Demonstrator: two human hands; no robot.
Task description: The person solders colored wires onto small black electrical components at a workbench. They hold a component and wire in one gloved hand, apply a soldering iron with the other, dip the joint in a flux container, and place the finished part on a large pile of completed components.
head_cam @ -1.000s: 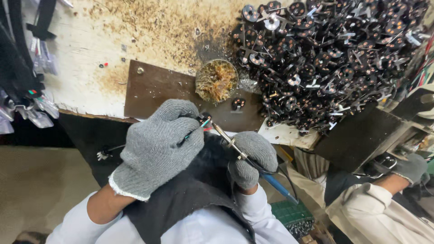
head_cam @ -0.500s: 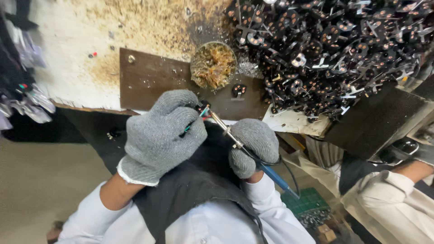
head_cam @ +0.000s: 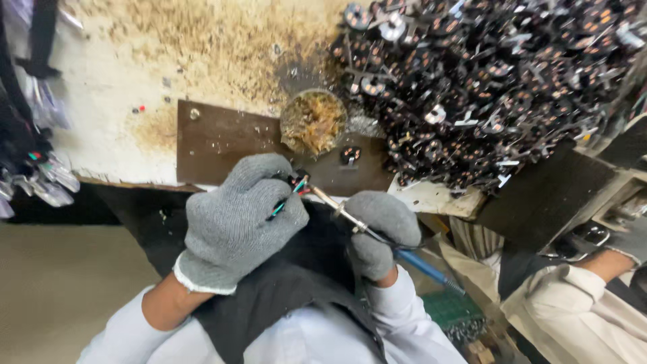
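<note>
Both my hands wear grey knit gloves. My left hand point(head_cam: 236, 219) is closed around a small part with thin green and red wires point(head_cam: 286, 197), held just below the brown plate point(head_cam: 222, 138). My right hand point(head_cam: 381, 229) grips a blue-handled soldering iron point(head_cam: 377, 236). Its metal tip point(head_cam: 317, 192) touches the part at my left hand's fingertips. My apron is dark and my sleeves are white.
A round cup of brownish residue point(head_cam: 312, 123) sits on the stained white bench point(head_cam: 108, 87). One small black part point(head_cam: 350, 156) lies on the plate. A big heap of black wired parts point(head_cam: 499, 81) fills the right. Another person's gloved hand and pale sleeve point(head_cam: 606, 269) are at far right.
The camera view has drifted slightly, so the bench and cup sit a little lower in the picture. My hands keep the same hold, with the iron tip still at the part.
</note>
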